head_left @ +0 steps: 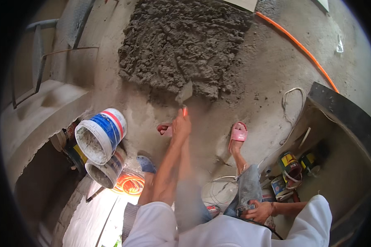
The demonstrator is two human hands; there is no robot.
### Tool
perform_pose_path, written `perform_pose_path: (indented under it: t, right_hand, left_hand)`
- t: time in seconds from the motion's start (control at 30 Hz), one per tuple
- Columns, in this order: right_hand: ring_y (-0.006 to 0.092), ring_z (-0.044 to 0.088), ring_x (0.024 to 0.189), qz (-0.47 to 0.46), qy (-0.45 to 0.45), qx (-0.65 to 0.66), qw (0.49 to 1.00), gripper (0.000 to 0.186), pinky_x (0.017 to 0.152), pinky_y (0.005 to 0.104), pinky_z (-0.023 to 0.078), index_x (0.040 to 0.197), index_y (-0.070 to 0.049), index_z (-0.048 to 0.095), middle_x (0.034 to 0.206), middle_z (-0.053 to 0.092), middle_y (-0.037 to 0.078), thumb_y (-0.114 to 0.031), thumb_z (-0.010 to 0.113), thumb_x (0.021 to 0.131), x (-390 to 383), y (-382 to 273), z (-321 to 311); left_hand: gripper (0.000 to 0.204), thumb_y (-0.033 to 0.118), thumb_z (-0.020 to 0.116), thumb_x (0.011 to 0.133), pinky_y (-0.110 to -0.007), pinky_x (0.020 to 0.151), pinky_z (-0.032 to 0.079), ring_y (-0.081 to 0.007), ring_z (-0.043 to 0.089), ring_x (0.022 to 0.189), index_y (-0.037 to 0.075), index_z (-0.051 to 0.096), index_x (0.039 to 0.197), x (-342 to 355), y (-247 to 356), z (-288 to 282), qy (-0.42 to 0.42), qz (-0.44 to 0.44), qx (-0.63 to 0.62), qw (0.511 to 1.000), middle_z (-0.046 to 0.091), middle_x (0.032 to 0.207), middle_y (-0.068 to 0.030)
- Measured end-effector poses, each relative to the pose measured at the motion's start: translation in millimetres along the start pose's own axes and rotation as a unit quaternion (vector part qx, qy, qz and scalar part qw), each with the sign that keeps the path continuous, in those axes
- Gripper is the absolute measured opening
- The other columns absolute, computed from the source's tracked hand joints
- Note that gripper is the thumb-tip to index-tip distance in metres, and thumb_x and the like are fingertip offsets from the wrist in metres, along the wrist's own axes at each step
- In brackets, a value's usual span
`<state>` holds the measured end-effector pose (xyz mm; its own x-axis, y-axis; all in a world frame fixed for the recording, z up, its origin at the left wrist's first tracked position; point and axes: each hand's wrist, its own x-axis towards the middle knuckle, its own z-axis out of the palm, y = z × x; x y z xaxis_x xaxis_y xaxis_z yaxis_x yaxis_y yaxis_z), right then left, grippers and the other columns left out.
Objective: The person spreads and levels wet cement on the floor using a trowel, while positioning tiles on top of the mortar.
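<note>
A trowel with a grey blade and an orange handle is in my left hand, whose fingers wrap round the handle. Its blade touches the near edge of a rough bed of wet grey mortar spread over the floor. On the knee of my torn blue jeans rests my right hand, its fingers apart and holding nothing that shows.
White-and-blue buckets lean at the left beside a coiled orange hose. Another person's foot in a blue clog is near my left arm. Paint buckets stand at right. An orange hose crosses the far right floor.
</note>
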<state>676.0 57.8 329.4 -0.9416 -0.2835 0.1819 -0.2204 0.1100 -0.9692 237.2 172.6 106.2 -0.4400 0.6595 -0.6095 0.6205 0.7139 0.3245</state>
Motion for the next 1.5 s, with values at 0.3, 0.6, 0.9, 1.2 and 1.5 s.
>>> perform_pose_path:
  t: [0.3,0.6,0.9,1.2,1.5]
  right_hand:
    - [0.0172,0.047,0.123,-0.006,0.016,-0.029,0.999,0.023,0.085,0.0542,0.030,0.090,-0.023,0.054,0.130,0.048,0.007,-0.038,0.056,0.073,-32.4,-15.4,-15.5]
    - [0.0163,0.045,0.125,-0.025,0.053,-0.079,0.995,0.038,0.081,0.0579,0.035,0.118,-0.019,0.051,0.131,0.047,0.002,-0.028,0.049,0.081,-44.5,-15.3,-2.1]
    - [0.0150,0.040,0.128,-0.009,0.000,-0.140,0.990,0.055,0.087,0.0580,0.034,0.116,-0.030,0.051,0.132,0.045,0.005,-0.047,0.066,0.066,-14.1,-11.8,11.1]
    - [0.0175,0.045,0.122,0.016,-0.065,-0.001,0.998,0.043,0.083,0.0609,0.034,0.118,-0.013,0.054,0.129,0.047,0.005,-0.029,0.050,0.078,60.6,-10.7,30.9]
    - [0.0186,0.040,0.122,0.093,-0.221,0.094,0.966,0.037,0.097,0.0646,0.027,0.112,-0.020,0.059,0.122,0.044,0.006,-0.027,0.066,0.076,124.1,-3.1,28.8]
  left_hand:
    - [0.030,0.028,0.042,0.096,-0.057,0.081,0.045,-0.0504,0.059,0.092,0.001,0.053,0.102,6.4,103.9,52.0,-0.001,-0.018,-0.102,0.995,0.063,0.094,-0.0300]
    - [0.047,0.032,0.044,0.096,-0.055,0.081,0.046,-0.0509,0.060,0.092,-0.001,0.050,0.130,-58.9,46.5,41.7,-0.025,-0.070,-0.048,0.996,0.063,0.093,-0.0321]
    - [0.040,0.033,0.055,0.093,-0.046,0.088,0.047,-0.0415,0.059,0.108,0.005,0.057,0.121,-8.2,30.7,8.9,0.099,-0.084,-0.167,0.977,0.064,0.107,-0.0265]
    - [0.037,0.031,0.054,0.091,-0.049,0.089,0.045,-0.0442,0.058,0.107,0.002,0.057,0.115,-49.5,5.4,59.0,-0.084,-0.056,-0.318,0.943,0.063,0.104,-0.0283]
    - [0.030,0.031,0.053,0.094,-0.033,0.039,0.046,-0.0176,0.054,0.040,0.006,0.060,0.111,-16.0,14.0,8.7,-0.153,-0.207,-0.449,0.856,0.055,0.059,-0.0062]
